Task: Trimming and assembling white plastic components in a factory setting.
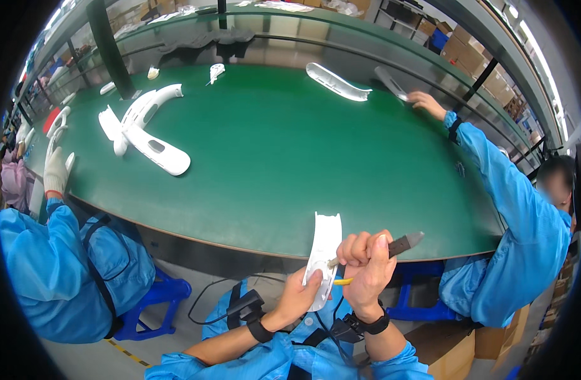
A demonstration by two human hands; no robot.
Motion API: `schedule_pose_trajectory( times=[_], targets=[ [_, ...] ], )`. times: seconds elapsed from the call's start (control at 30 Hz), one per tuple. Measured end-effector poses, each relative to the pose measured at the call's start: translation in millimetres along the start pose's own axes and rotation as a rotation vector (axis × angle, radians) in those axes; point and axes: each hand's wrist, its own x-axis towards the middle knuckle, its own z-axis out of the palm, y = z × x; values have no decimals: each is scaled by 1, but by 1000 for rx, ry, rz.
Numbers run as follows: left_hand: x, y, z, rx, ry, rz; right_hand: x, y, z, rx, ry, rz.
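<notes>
My left hand (301, 292) grips a long, curved white plastic shell (326, 237) by its lower end, thumb pressed on its inner face. The shell's far end reaches over the table's front edge. Wrapped in the fingers of my right hand (369, 267) is a hand tool with a dark brown, pointed end (405, 243) sticking out to the right. A short yellow piece (343, 282) shows below those fingers, beside the shell; I cannot tell whether it belongs to the same tool. A thin tip emerges from the right fist and meets the shell near my left thumb.
Several white shells (157, 149) lie heaped on the green table (252, 158) at left. Another white shell (336, 82) lies farther back. At right, a co-worker's hand (428, 103) touches a shell (390, 82). A co-worker's gloved hand (55, 171) is at left. Blue stools (156, 303) stand below.
</notes>
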Motion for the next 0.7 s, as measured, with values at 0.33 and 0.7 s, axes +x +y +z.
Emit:
schedule_pose_trajectory(
  times=[0.33, 0.7],
  targets=[
    [4, 3, 9, 88, 155, 6, 6, -1, 19, -126, -10, -265],
    [7, 4, 13, 197, 197, 145, -2, 12, 15, -296, 27, -134]
  ],
)
